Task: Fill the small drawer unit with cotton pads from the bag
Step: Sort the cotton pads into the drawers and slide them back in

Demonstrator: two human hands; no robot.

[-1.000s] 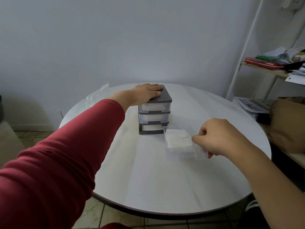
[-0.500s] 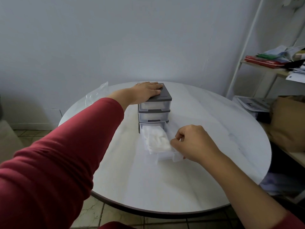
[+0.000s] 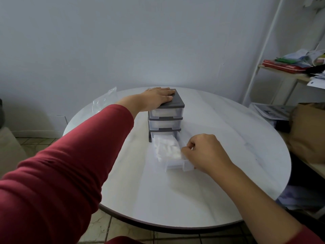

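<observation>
Head view.

Item: small drawer unit (image 3: 166, 110). It has a dark grey frame and lid and three clear drawers stacked one above another. It stands upright on the round white counter (image 3: 175, 199), past the middle toward the far wall. The upper two drawers are pushed in.

Item: bottom drawer (image 3: 177, 165). Clear plastic, drawn most of the way out toward the person and angled slightly to the right, with its rear end still under the frame.

Item: cotton pads (image 3: 167, 147). White, packed in a row along the drawn-out drawer and rising above its left wall.

Item: bag (image 3: 103, 101). Clear plastic, crumpled, at the far left rim of the counter, well apart from the unit.

Left hand (image 3: 156, 98): red sleeve, arm stretched forward, palm flat on the unit's lid with fingers straight; the grip is unclenched.

Right hand (image 3: 205, 152): knuckles up, fingers curled, its grip pinching the drawer's front right corner.

Edges: the drawer front lies well back from the near rim. A white shelf (image 3: 281, 74) of papers and a brown paper sack (image 3: 309, 131) stand off the counter's right side.
</observation>
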